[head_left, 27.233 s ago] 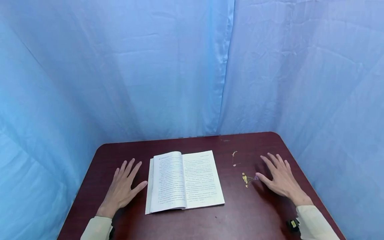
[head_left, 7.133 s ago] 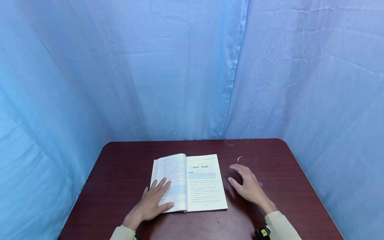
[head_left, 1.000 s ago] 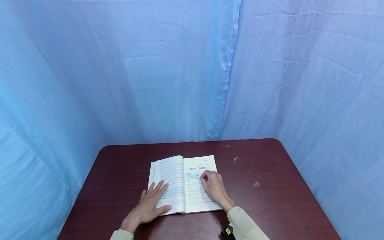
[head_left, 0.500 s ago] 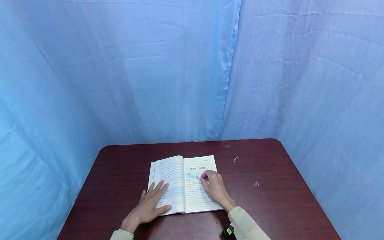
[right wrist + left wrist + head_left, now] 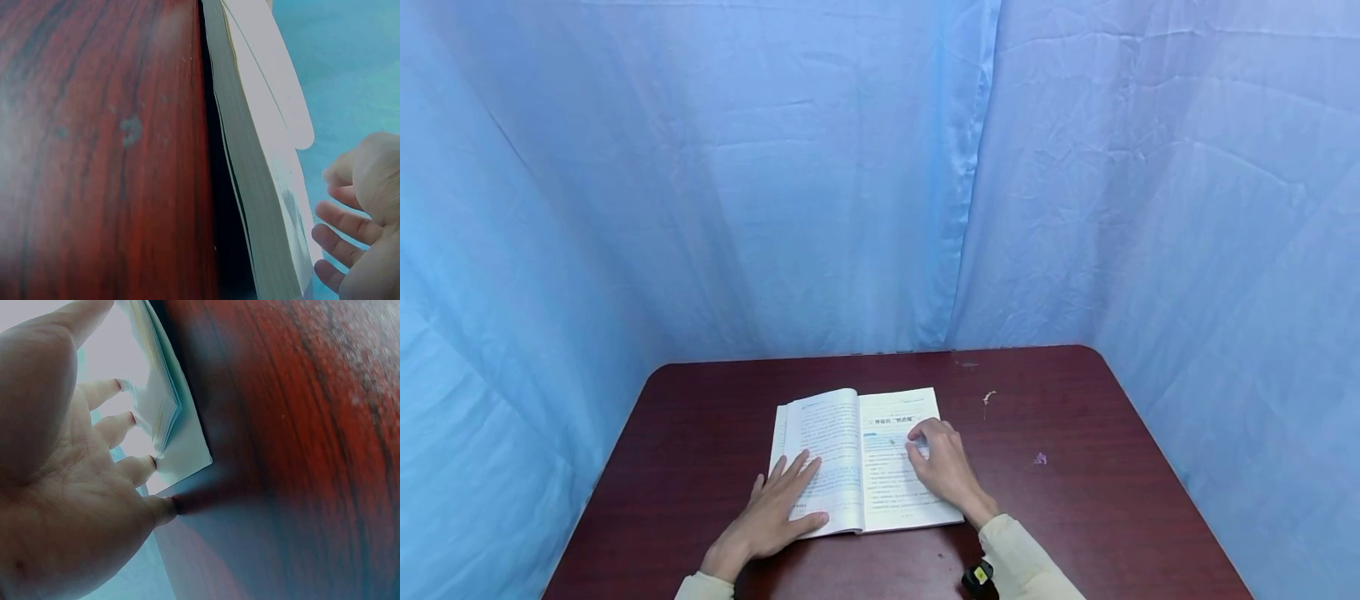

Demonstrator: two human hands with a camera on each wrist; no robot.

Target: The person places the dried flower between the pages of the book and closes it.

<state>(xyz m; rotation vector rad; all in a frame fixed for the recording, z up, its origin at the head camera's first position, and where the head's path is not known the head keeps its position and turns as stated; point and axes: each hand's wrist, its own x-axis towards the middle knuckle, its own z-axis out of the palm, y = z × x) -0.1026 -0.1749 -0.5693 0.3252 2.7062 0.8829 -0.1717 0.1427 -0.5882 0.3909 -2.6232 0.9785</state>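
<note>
An open book (image 5: 895, 492) lies on the dark red table. My left hand (image 5: 771, 512) rests on its left page with fingers spread; the left wrist view shows this hand (image 5: 81, 469) over the page edges. Above the right page is my right hand (image 5: 947, 467), thumb and index finger bent and slightly apart, with nothing visible between them. Just left of these fingertips, a small greyish sprig (image 5: 892, 442) lies on the page, too small to identify further. In the right wrist view, the right hand (image 5: 356, 231) shows loosely bent fingers beside the book (image 5: 262, 187).
Right of the book lie a thin dried flower sprig (image 5: 988, 401) and a small purple flower (image 5: 1041, 459). The wooden table (image 5: 1105, 517) has rounded far corners. Blue curtains (image 5: 820, 208) hang behind it and on both sides.
My right thumb and index finger have parted and moved slightly right, leaving the small sprig on the page. The left hand stays put. Yellow flowers seen much earlier are out of sight.
</note>
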